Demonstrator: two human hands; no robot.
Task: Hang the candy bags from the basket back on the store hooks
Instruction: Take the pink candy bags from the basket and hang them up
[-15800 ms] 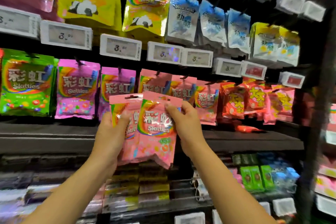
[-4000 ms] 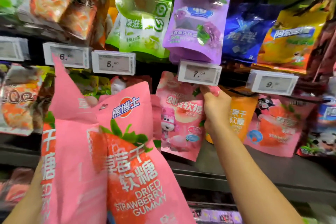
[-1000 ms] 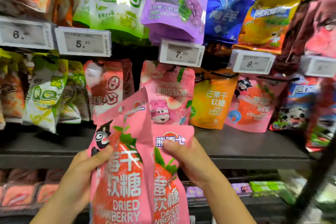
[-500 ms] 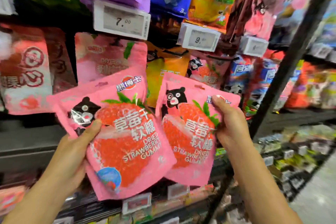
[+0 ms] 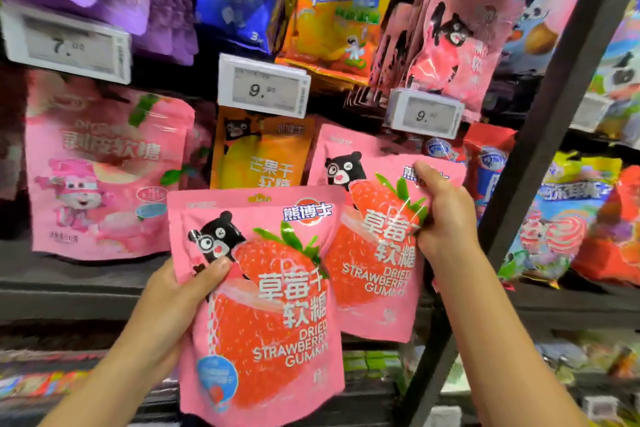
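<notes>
I hold two pink dried strawberry gummy bags in front of the shelf. My left hand (image 5: 180,295) grips the nearer bag (image 5: 270,315) by its left edge, thumb on the bear print. My right hand (image 5: 443,215) pinches the second bag (image 5: 374,253) at its upper right corner, raised toward the lower row. A matching pink strawberry bag (image 5: 332,142) hangs just behind it, under the 9.90 price tag (image 5: 424,114). The hooks themselves are hidden behind bags and tags. The basket is out of view.
Hanging beside are an orange mango gummy bag (image 5: 259,152), a pink peach gummy bag (image 5: 104,166) at left, and blue and red bags (image 5: 491,166) at right. A dark shelf upright (image 5: 554,107) runs diagonally right of my right hand. A dark shelf board (image 5: 69,284) lies below.
The view has shifted right and closer to the shelf. My right hand has lifted its bag up toward the strawberry slot; my left hand's bag has turned more upright.
</notes>
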